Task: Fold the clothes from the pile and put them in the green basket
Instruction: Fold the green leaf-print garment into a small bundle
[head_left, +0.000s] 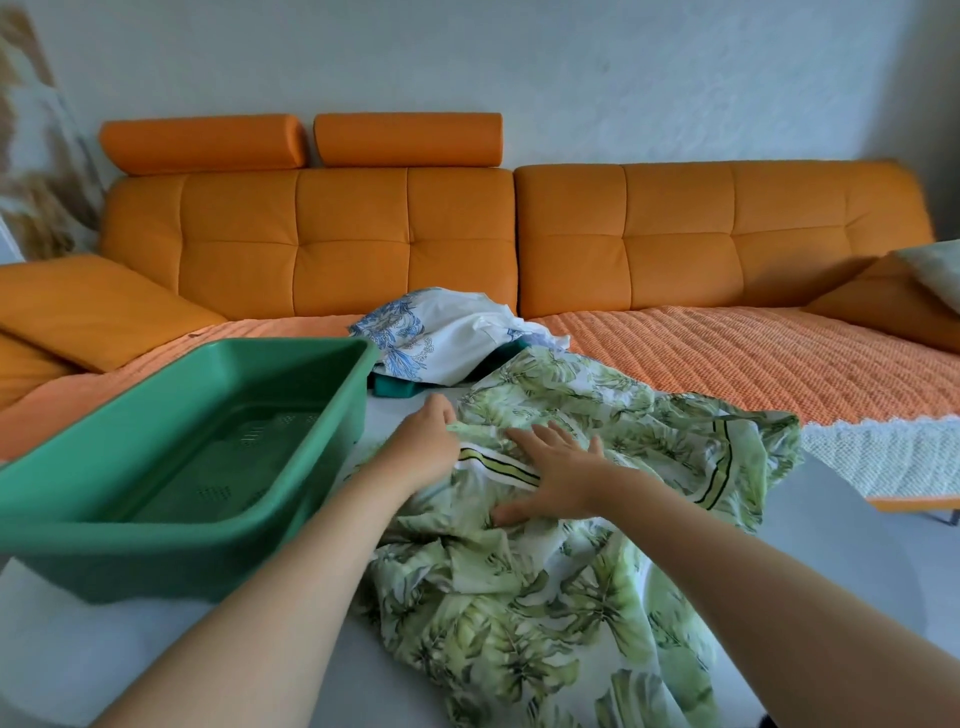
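2 hands worked the leaf-print garment, crumpled on the table beside the green basket. Left hand gripped its edge; right hand pressed flat and splayed, probably anchoring cloth for straightening.

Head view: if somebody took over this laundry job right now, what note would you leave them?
Left hand: grips an edge of the leaf-print garment.
Right hand: flat, fingers spread, pressing the same garment on the table.
Green basket: on the left, nothing in it.
Pile: behind, blue-and-white piece over a teal one.
Done: nothing folded yet.
Left: fold this garment, then the pile, basket everything.
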